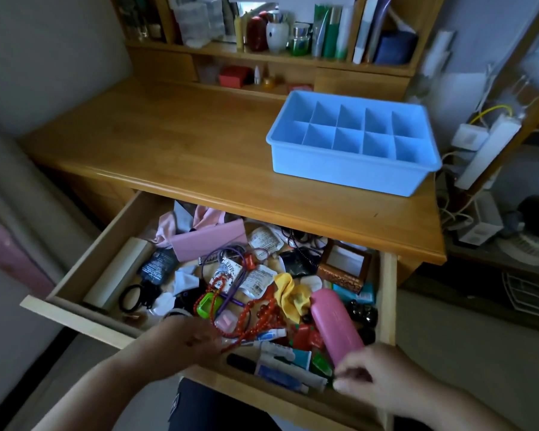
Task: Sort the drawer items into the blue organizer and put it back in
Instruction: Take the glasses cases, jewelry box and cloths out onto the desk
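i see the left hand (189,339) in the open drawer (75,318), fingers pinching the red bead string (255,312). risk: the string is tangled among clutter and may drag items out. the right hand (377,373) grips the pink case (335,323). the blue organizer (352,141), ten compartments all empty, sits on the worktop (168,141), right side.
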`<action>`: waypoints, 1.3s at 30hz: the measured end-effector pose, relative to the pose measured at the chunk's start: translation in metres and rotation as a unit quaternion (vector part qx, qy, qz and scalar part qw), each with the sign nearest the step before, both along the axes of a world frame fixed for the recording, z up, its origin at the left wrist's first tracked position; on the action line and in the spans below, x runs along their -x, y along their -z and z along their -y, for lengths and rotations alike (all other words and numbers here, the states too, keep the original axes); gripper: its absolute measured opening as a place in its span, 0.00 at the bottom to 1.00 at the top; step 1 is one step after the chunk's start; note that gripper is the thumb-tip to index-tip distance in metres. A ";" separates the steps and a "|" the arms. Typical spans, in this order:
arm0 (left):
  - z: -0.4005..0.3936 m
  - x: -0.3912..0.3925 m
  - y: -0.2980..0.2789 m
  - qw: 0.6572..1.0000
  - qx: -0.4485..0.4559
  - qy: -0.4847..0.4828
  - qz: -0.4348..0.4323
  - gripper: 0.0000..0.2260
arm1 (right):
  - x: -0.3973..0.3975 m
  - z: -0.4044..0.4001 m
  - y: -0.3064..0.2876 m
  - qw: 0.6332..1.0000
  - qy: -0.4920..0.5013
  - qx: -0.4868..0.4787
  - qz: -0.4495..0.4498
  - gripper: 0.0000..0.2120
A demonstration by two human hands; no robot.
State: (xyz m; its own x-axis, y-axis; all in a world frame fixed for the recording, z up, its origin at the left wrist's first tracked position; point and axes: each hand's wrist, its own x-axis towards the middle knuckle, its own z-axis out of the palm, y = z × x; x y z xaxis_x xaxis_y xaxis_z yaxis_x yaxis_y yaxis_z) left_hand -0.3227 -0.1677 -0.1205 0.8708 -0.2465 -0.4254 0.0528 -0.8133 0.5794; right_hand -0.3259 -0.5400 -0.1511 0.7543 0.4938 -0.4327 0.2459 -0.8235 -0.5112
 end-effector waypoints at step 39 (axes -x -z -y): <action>-0.015 -0.067 0.022 0.937 -0.133 -0.270 0.178 0.08 | -0.086 -0.123 0.000 0.849 0.383 -0.313 -0.186 0.25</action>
State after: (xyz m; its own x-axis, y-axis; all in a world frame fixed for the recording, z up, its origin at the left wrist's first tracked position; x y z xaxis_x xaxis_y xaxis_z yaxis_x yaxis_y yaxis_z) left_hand -0.2555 -0.1524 -0.1420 0.9366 0.3438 -0.0675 0.3393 -0.8420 0.4195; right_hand -0.2399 -0.4172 -0.1514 0.8269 0.1404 -0.5446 -0.5133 -0.2074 -0.8328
